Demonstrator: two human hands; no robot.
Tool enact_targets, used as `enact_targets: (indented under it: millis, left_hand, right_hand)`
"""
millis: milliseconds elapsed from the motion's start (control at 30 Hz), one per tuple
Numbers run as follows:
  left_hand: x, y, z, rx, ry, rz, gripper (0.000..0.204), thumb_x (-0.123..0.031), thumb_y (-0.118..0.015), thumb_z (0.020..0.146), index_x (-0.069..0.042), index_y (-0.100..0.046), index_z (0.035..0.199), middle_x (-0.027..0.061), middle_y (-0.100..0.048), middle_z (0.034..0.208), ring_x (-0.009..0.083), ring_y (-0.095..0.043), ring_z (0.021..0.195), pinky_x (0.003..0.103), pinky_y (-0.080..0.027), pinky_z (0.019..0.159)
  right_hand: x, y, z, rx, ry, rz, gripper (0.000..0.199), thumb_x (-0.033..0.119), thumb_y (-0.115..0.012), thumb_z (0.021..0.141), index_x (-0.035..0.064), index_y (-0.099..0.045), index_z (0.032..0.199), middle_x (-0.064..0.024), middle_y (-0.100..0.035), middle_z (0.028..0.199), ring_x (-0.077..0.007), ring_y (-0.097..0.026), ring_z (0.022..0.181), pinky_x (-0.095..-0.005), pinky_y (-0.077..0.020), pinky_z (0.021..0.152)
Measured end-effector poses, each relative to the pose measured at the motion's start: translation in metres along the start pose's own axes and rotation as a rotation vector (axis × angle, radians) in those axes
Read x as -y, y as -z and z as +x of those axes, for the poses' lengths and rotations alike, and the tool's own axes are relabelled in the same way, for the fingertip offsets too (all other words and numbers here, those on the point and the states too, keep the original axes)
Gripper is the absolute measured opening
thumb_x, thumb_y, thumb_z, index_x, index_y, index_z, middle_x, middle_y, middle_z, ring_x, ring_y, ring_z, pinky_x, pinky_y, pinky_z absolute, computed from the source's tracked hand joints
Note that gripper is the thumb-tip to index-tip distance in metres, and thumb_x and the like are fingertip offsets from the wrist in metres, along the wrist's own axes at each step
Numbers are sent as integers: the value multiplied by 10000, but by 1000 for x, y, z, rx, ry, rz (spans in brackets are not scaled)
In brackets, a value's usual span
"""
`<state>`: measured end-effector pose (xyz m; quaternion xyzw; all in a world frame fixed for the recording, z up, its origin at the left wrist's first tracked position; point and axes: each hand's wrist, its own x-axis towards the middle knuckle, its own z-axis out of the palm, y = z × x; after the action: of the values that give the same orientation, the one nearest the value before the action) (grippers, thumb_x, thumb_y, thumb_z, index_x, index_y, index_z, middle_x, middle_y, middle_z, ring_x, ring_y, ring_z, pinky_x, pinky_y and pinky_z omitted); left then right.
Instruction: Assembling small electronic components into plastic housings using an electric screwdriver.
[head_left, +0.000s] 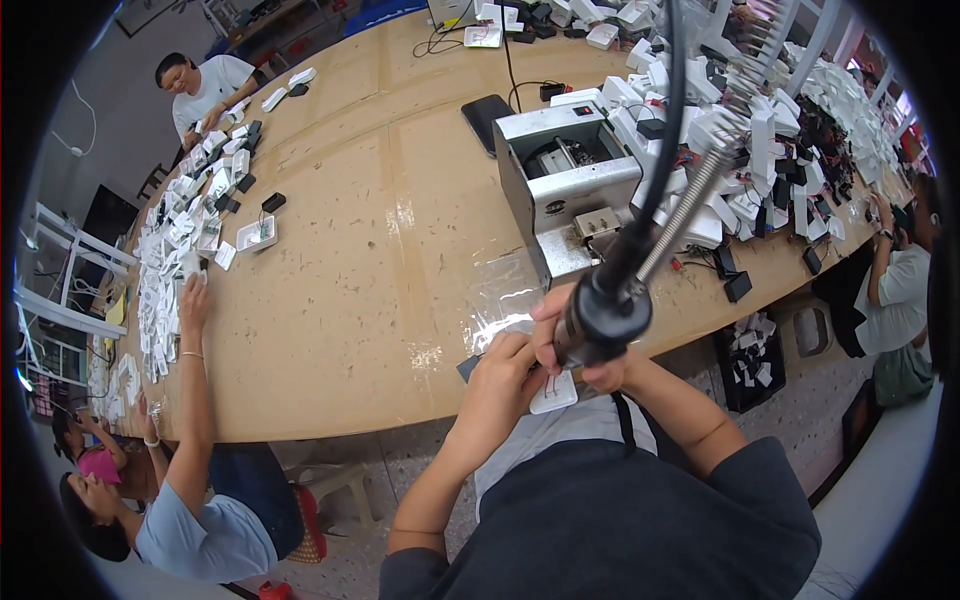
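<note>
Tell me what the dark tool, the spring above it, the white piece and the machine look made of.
Tool: probably hard plastic; dark, smooth, with a sheen on its cap.
Spring: metal, likely steel; silvery, shiny coils.
White piece: likely moulded plastic; smooth, even white, rounded corner.
Machine: apparently sheet metal; flat grey panels, crisp edges; painted or bare, I can't tell.

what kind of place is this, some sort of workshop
Probably a small electronics assembly workshop: a big heap of white and black plastic casings, co-workers seated around the large table, and a suspended corded tool, likely an electric screwdriver, in the person's right hand.
</note>
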<state>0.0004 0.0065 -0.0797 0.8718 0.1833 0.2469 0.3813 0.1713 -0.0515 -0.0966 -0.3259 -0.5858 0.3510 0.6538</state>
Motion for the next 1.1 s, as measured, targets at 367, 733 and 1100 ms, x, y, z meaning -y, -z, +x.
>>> enact_targets:
  millis: [367,733,1100]
  left_hand:
    - [41,177,-31,-31,379,677,230,-4,-733,771,-8,-687,997,161,-658,1036,329,-633,928,412,-513,804]
    - [-20,45,150,-156,-270,349,499,-242,-831,779,-75,-623,1200,221,-412,1460,447,-369,1367,537,-350,1095]
    - [5,22,168,-236,-308,333,365,-244,-832,784,9,-601,911,252,-419,1499,511,-284,1434,526,-342,1113]
  right_hand:
    - [101,58,-9,-536,162,-35,756,666,-506,931,12,-337,1271,-67,-469,666,-129,-497,447,-264,-459,404]
    - [75,130,-39,-797,109,-328,598,450,-540,998,-16,-400,1345,-66,-541,768,-117,-540,543,-245,-459,490]
    - [45,121,-156,-1161,158,-857,306,139,-460,1019,-14,-457,1284,-116,-515,1193,-186,-512,1097,-312,-404,981]
